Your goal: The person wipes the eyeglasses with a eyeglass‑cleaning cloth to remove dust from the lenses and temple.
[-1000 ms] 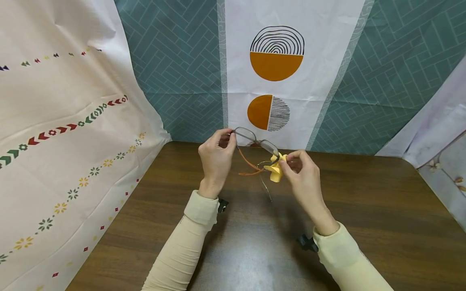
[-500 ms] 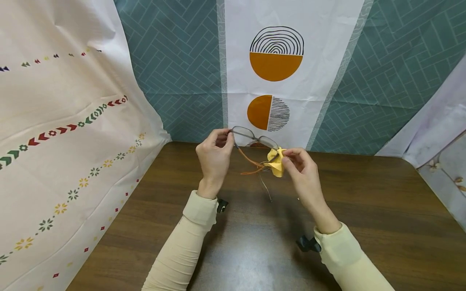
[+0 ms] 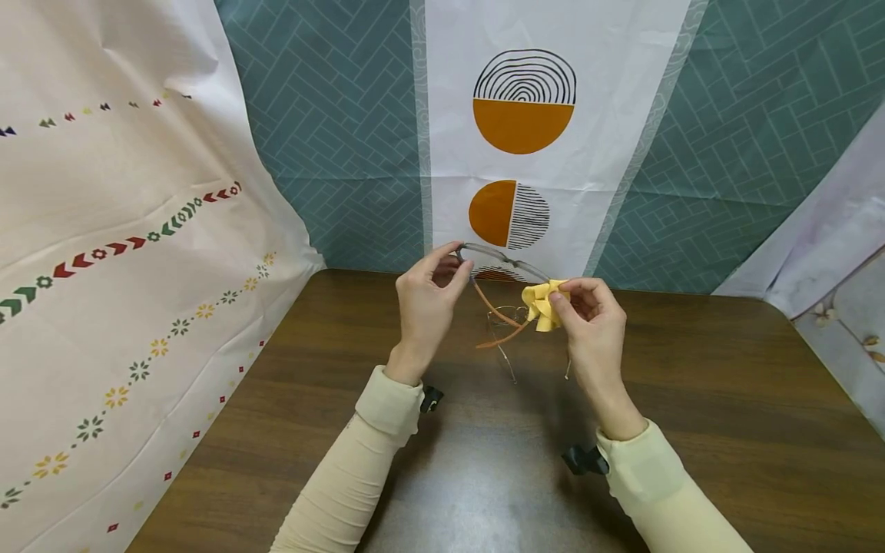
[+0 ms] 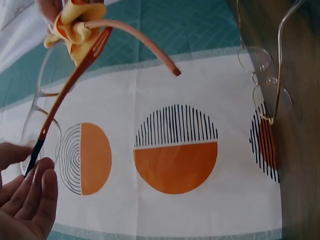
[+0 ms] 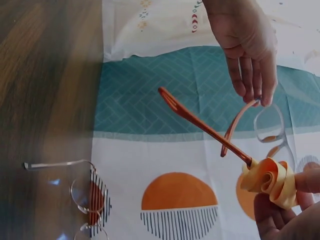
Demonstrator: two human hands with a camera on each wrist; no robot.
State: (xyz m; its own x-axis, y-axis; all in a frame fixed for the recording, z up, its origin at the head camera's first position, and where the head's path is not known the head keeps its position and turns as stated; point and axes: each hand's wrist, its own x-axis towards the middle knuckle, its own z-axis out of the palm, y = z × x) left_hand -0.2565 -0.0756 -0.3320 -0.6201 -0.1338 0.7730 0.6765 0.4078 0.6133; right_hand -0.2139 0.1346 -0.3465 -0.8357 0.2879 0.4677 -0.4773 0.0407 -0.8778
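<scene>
I've just shifted the brown-templed eyeglasses (image 3: 513, 263) rightward in midair, tipping the lenses (image 5: 267, 121) until their faces barely show me, left hand (image 3: 429, 296) pinching one end, right hand (image 3: 596, 322) pinching yellow cloth (image 3: 545, 305) against the other.

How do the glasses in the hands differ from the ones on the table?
Colour: the held glasses have a greyish front and orange arms; the wire glasses look gold-toned.
Build: the held glasses have a thicker frame; the wire glasses are thin.
Place: the held glasses are up in the air, left hand pinching one end; the wire glasses rest on the table.
Shared: clear lenses, unfolded arms.
</scene>
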